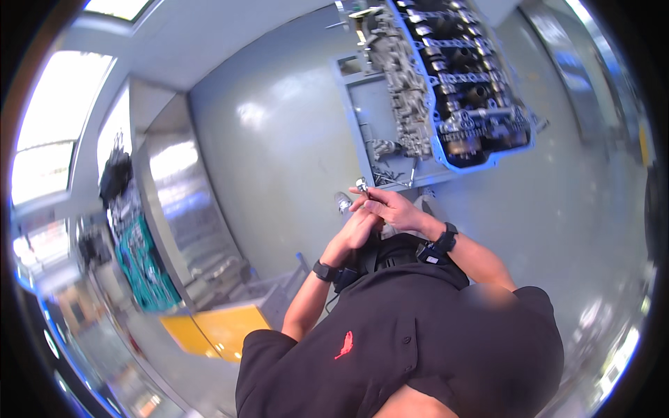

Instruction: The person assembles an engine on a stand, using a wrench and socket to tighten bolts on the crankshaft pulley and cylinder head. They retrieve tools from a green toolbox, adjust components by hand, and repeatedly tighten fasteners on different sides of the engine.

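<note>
My two hands meet in front of my body around a small shiny metal ratchet wrench (362, 184), its rounded head pointing up and away from me. Its handle is mostly hidden by my fingers. My left hand (359, 227) is closed lower down on it. Just above, my right hand (394, 210) has its fingers bent against the tool near the head. Beyond my hands, to the right, stands an engine (463, 83) with its camshafts and timing chain exposed inside a blue-edged rim. The ratchet is apart from the engine.
Under the engine is a grey tray (346, 94) holding loose bolts (390, 176) and metal parts. At left are a yellow-fronted cabinet (233, 329), a teal tool insert (145, 268) and a metal cabinet (182, 188). My shoe (343, 202) shows on the grey floor.
</note>
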`<act>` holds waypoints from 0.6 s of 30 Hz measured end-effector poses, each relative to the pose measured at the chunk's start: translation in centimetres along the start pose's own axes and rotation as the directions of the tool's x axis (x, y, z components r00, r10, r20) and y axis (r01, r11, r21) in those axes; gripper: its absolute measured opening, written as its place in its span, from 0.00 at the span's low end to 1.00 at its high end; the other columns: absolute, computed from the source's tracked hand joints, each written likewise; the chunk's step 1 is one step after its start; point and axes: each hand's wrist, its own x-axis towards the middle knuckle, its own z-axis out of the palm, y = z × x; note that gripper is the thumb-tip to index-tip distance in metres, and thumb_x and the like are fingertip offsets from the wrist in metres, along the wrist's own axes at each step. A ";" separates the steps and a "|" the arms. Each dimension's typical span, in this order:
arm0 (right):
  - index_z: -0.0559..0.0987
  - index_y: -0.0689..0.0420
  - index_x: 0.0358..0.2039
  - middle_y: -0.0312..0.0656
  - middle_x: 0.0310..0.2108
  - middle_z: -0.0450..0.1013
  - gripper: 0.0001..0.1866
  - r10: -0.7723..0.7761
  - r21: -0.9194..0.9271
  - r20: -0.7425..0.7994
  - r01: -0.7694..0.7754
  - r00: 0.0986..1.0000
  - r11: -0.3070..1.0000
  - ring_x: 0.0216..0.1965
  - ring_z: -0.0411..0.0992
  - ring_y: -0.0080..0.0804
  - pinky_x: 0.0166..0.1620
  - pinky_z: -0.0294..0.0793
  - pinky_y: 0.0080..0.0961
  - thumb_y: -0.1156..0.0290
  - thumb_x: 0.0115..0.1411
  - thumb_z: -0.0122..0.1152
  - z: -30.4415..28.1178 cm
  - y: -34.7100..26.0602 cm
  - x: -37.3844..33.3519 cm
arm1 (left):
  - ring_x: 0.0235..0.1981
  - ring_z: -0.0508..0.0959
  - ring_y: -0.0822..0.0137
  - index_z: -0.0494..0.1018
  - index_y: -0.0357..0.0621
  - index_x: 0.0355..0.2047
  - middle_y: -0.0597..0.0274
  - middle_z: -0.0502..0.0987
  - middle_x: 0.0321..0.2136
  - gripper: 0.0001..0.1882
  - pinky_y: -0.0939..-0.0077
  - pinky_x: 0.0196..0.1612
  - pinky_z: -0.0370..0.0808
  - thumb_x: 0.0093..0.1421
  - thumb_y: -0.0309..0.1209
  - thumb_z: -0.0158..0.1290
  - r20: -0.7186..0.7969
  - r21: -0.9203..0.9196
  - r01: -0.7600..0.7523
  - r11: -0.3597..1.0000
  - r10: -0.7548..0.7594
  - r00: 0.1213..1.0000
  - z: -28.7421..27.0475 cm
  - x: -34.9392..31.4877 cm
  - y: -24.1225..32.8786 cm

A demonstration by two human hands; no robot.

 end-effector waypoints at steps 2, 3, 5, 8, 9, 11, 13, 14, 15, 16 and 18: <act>0.64 0.59 0.54 0.38 0.40 0.71 0.19 0.026 0.166 -0.144 -0.002 0.989 0.986 0.31 0.70 0.19 0.31 0.71 0.16 0.67 0.64 0.43 1.9 0.7 -0.2 | 0.24 0.69 0.68 0.67 0.35 0.29 0.59 0.68 0.22 0.21 0.74 0.29 0.67 0.61 0.39 0.30 0.126 -0.202 0.095 0.975 -0.070 0.990 -2.3 0.1 -0.2; 0.66 0.59 0.51 0.38 0.38 0.72 0.17 -0.067 0.052 -0.275 0.084 0.959 0.995 0.29 0.70 0.19 0.29 0.71 0.16 0.67 0.64 0.43 3.1 1.3 0.0 | 0.24 0.70 0.69 0.64 0.36 0.36 0.61 0.68 0.22 0.17 0.76 0.29 0.68 0.62 0.38 0.32 0.264 -0.264 0.191 0.945 -0.119 0.957 -3.4 0.2 -0.3; 0.68 0.59 0.49 0.38 0.36 0.73 0.16 -0.257 -0.068 -0.423 0.252 0.869 0.965 0.26 0.70 0.19 0.28 0.71 0.15 0.66 0.64 0.44 4.1 2.1 0.6 | 0.24 0.71 0.70 0.62 0.37 0.39 0.61 0.68 0.24 0.15 0.77 0.29 0.68 0.63 0.36 0.33 0.356 -0.355 0.237 0.905 -0.103 0.929 -4.3 0.7 -0.1; 0.73 0.60 0.39 0.37 0.26 0.73 0.13 -0.103 0.007 -0.707 0.152 0.700 0.988 0.25 0.70 0.21 0.28 0.70 0.19 0.64 0.62 0.48 5.2 3.9 -1.4 | 0.27 0.72 0.71 0.57 0.36 0.47 0.61 0.69 0.27 0.15 0.76 0.33 0.70 0.64 0.31 0.38 0.482 -0.370 0.231 0.900 -0.027 0.876 -3.8 1.6 0.2; 0.73 0.60 0.40 0.38 0.26 0.73 0.13 -0.166 -0.121 -0.797 0.116 0.580 0.986 0.26 0.71 0.22 0.30 0.71 0.20 0.64 0.62 0.48 5.5 4.3 -1.8 | 0.28 0.72 0.72 0.61 0.36 0.43 0.61 0.70 0.26 0.14 0.76 0.33 0.70 0.64 0.34 0.38 0.449 -0.289 0.155 0.945 -0.009 0.893 -3.0 1.7 0.4; 0.73 0.60 0.40 0.38 0.26 0.73 0.14 -0.252 -0.229 -0.886 0.105 0.390 0.968 0.26 0.71 0.24 0.33 0.71 0.21 0.63 0.61 0.49 5.9 5.4 -3.1 | 0.29 0.72 0.72 0.64 0.35 0.39 0.61 0.71 0.26 0.15 0.77 0.33 0.70 0.64 0.36 0.37 0.440 -0.201 0.049 0.978 0.046 0.897 -1.6 2.3 0.3; 0.72 0.61 0.42 0.41 0.29 0.73 0.16 -0.166 -0.121 -0.944 0.168 0.284 0.978 0.32 0.72 0.28 0.37 0.71 0.23 0.62 0.61 0.49 6.3 6.4 -4.1 | 0.27 0.69 0.74 0.67 0.35 0.38 0.63 0.70 0.26 0.16 0.78 0.31 0.68 0.64 0.36 0.38 0.440 0.109 -0.003 0.994 -0.045 0.897 -0.5 3.2 0.0; 0.72 0.61 0.42 0.41 0.29 0.73 0.16 -0.121 -0.088 -0.965 0.148 0.232 0.985 0.32 0.72 0.28 0.37 0.71 0.23 0.62 0.61 0.49 6.5 6.9 -4.5 | 0.27 0.69 0.74 0.67 0.35 0.38 0.63 0.70 0.26 0.16 0.78 0.31 0.68 0.64 0.36 0.38 0.515 0.098 -0.040 0.994 -0.016 0.857 0.1 3.7 -0.2; 0.71 0.60 0.44 0.42 0.31 0.73 0.18 -0.117 -0.100 -0.971 0.092 0.207 0.991 0.36 0.72 0.29 0.40 0.70 0.25 0.61 0.61 0.48 6.5 7.4 -4.9 | 0.26 0.69 0.74 0.64 0.36 0.44 0.65 0.69 0.25 0.16 0.77 0.30 0.69 0.64 0.36 0.38 0.595 0.080 0.063 0.995 -0.098 0.798 1.1 4.4 -0.5; 0.70 0.60 0.46 0.44 0.34 0.73 0.19 -0.112 -0.107 -0.976 0.034 0.187 0.994 0.39 0.71 0.31 0.42 0.69 0.27 0.60 0.62 0.48 6.4 8.0 -5.3 | 0.24 0.69 0.73 0.62 0.37 0.50 0.66 0.67 0.24 0.18 0.77 0.30 0.70 0.64 0.35 0.37 0.640 0.077 0.148 0.986 -0.162 0.751 2.1 5.0 -0.9; 0.69 0.62 0.45 0.45 0.35 0.72 0.21 -0.113 -0.103 -0.984 0.078 0.140 0.992 0.40 0.71 0.33 0.42 0.69 0.30 0.57 0.62 0.45 6.2 9.2 -5.6 | 0.23 0.68 0.73 0.62 0.38 0.48 0.65 0.67 0.24 0.17 0.77 0.27 0.70 0.64 0.37 0.36 0.750 -0.095 0.444 0.891 -0.229 0.621 3.6 5.6 -1.6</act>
